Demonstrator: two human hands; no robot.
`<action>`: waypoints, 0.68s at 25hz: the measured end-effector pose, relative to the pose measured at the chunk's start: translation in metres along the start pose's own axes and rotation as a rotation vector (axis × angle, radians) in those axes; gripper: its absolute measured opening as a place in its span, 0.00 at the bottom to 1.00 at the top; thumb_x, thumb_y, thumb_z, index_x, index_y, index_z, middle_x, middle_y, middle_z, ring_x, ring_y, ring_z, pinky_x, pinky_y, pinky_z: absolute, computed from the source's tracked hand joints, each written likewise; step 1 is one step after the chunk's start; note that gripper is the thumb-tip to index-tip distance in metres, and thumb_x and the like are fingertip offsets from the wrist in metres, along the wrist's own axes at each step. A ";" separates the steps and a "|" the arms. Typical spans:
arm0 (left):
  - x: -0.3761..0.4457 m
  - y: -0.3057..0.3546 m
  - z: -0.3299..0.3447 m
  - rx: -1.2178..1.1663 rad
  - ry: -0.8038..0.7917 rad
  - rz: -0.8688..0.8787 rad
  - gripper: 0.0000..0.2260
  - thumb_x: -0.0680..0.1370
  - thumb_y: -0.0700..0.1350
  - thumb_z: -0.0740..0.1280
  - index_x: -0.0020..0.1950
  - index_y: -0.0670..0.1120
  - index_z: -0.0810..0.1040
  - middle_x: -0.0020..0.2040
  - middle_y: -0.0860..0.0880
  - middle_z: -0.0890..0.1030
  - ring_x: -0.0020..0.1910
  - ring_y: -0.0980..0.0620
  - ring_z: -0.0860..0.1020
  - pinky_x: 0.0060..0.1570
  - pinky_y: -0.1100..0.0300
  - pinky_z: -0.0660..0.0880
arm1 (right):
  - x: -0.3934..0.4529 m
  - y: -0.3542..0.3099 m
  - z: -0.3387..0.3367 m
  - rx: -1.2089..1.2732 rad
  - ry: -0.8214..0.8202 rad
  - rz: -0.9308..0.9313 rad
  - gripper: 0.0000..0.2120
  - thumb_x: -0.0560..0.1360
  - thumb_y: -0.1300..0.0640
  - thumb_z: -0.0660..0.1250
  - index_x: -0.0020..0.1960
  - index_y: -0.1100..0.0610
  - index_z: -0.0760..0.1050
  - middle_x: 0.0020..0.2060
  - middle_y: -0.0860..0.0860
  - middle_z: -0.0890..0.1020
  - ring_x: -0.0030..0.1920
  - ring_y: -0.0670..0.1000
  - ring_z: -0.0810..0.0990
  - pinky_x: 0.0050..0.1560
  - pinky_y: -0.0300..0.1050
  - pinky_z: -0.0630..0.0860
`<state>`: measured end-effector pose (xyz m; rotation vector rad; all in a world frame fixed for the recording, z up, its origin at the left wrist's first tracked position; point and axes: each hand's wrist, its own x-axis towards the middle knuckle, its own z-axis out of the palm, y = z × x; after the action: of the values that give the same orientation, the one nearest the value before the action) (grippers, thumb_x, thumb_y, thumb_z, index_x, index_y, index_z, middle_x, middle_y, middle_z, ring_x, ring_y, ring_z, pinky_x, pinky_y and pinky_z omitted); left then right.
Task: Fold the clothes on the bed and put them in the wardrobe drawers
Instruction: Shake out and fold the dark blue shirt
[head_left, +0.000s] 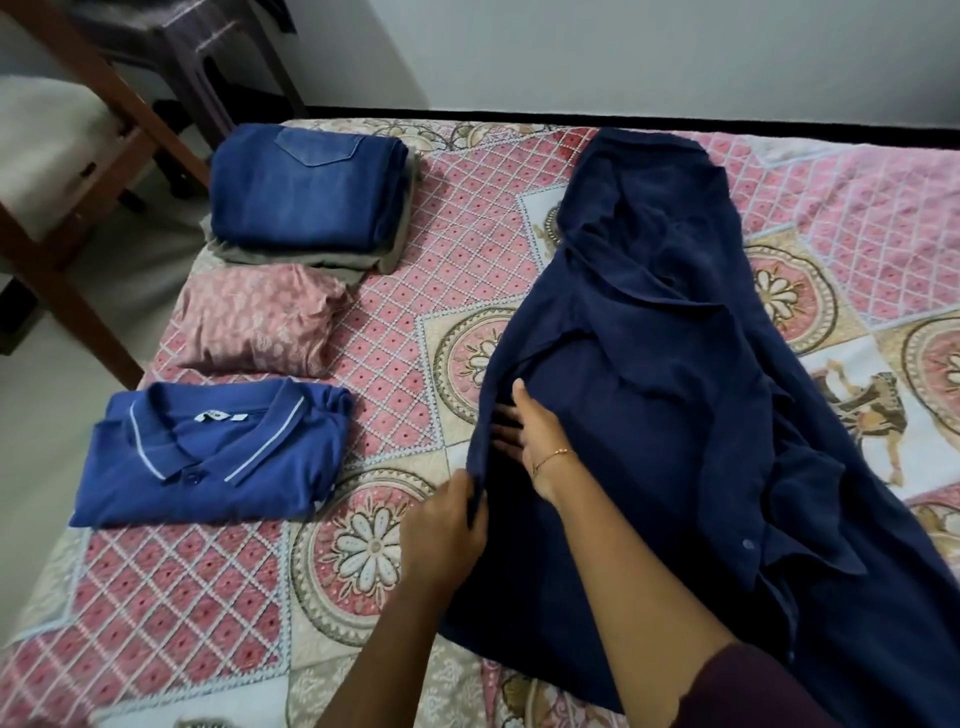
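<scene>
A large navy blue shirt (665, 374) lies spread and wrinkled across the patterned bed cover (447, 260), reaching from the far edge to the near right. My left hand (447, 530) grips the shirt's left edge, fingers curled over the fabric. My right hand (535, 441) lies just above it with straight fingers tucked under that same left edge; a thin bracelet is on the wrist. Three folded piles sit on the left side of the bed: a blue polo shirt (218, 462), a pink printed garment (260, 322), and blue jeans (306, 192) on top of an olive garment.
A wooden chair (78, 171) with a pale cushion stands on the floor left of the bed, with a dark stool (208, 67) behind it. A white wall (623, 52) runs along the bed's far side. Bare bed cover shows between the piles and the navy shirt.
</scene>
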<state>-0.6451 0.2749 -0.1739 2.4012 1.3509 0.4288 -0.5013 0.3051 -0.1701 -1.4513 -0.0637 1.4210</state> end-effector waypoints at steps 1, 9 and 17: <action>-0.003 0.004 0.005 0.009 -0.037 0.115 0.05 0.71 0.47 0.60 0.39 0.47 0.67 0.25 0.50 0.74 0.18 0.50 0.71 0.18 0.65 0.61 | 0.004 -0.002 -0.003 0.099 0.001 0.004 0.10 0.78 0.51 0.61 0.55 0.55 0.75 0.45 0.51 0.80 0.44 0.50 0.78 0.46 0.45 0.75; -0.036 0.026 0.050 0.009 -0.326 0.537 0.07 0.65 0.49 0.57 0.39 0.50 0.60 0.26 0.53 0.74 0.20 0.51 0.71 0.17 0.62 0.60 | 0.022 -0.038 -0.066 0.604 0.233 -0.222 0.25 0.75 0.69 0.62 0.66 0.47 0.68 0.58 0.55 0.77 0.50 0.51 0.78 0.55 0.48 0.75; 0.081 0.058 0.055 0.036 -0.085 0.349 0.07 0.73 0.43 0.61 0.49 0.44 0.74 0.45 0.45 0.75 0.43 0.44 0.76 0.38 0.53 0.76 | 0.027 -0.055 -0.097 -0.469 0.742 -0.618 0.12 0.73 0.70 0.61 0.52 0.62 0.79 0.48 0.59 0.78 0.47 0.55 0.75 0.53 0.46 0.73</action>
<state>-0.5376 0.3083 -0.1904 2.6589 0.9116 0.3870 -0.3878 0.2882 -0.1774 -2.0336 -0.3583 0.3272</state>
